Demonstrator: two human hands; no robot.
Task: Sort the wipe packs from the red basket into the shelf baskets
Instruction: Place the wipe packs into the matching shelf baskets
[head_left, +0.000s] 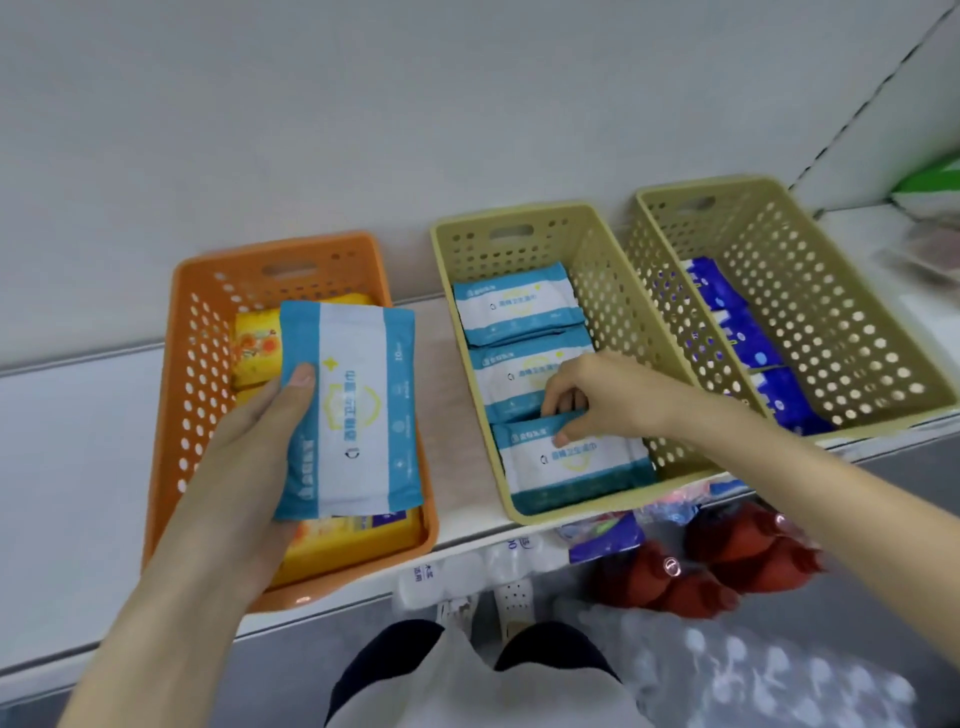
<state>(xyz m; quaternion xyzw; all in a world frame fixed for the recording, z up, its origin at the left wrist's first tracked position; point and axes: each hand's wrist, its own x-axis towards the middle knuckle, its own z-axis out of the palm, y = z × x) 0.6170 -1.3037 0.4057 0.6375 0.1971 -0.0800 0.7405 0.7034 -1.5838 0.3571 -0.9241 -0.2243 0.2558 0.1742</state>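
Note:
My left hand (249, 457) holds a light-blue and white wipe pack (353, 410) upright above the orange basket (208, 332), which holds yellow packs (254, 338). My right hand (597, 395) reaches into the middle beige basket (613, 291), where my fingers pinch the top edge of the nearest blue-white pack (571, 462). Two more blue-white packs (514, 304) lie behind it. The right beige basket (810, 291) holds dark blue packs (732, 317). The red basket is not in view.
All three baskets stand on a white shelf (78, 426) against a white back wall. Below the shelf edge hang red bagged goods (727, 561) and other packets. A green-white package (930, 182) sits at the far right.

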